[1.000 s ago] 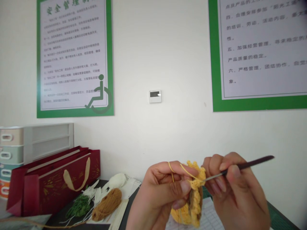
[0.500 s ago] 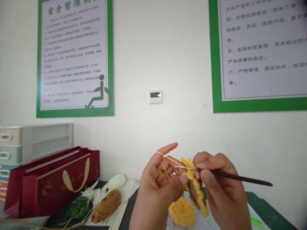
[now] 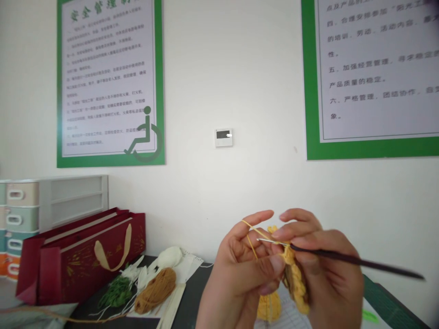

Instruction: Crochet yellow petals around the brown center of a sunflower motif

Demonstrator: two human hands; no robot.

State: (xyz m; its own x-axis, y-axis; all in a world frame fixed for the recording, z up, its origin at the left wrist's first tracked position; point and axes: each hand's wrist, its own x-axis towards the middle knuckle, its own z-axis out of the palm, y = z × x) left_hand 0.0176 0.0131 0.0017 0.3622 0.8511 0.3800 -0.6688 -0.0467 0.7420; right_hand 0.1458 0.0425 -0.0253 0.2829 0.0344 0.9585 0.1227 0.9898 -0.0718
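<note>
Left hand (image 3: 236,274): thumb and a fingertip pinched the yellow piece (image 3: 297,285), presumably to steady the edge at the hook. Index finger stood raised, apart from the others, with the strand (image 3: 253,225) over it, likely for tension. Right hand (image 3: 329,269): thumb and fingers pinched the hook (image 3: 363,262) partway along its dark shaft, upper fingers reaching past it; lower fingers hidden, state could not be told. Metal tip lay by the strand, pointing leftward. The piece hung between the hands, over the paper (image 3: 284,313), with the yellow ball (image 3: 269,308) behind, apparently near so the strand could feed.

Containers: red bags (image 3: 92,260) stood upright, contents not visible. Drawers (image 3: 22,219) beside them were shut, contents unseen. Brown yarn (image 3: 156,291) and green yarn (image 3: 116,292) lay outside the bags.
</note>
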